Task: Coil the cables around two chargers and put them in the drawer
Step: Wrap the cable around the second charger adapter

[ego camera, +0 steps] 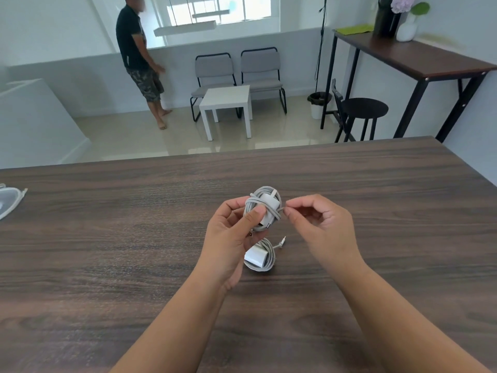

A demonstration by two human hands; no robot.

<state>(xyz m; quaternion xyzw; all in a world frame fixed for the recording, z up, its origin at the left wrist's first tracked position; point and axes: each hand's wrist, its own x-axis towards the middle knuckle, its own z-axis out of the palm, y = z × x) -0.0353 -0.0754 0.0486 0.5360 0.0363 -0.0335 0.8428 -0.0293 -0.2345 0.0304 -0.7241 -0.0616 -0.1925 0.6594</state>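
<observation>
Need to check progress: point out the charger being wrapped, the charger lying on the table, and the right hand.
Held charger [265, 208]: head view, white body inside coils.
Table charger [255, 256]: head view, white body.
Right hand [320, 219]: head view, palm.

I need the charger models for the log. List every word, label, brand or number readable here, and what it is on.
No text can be read.
Held charger: plain white body, no print visible.
Charger on the table: no print visible.
Object at the table's left edge: no marking legible.
</observation>
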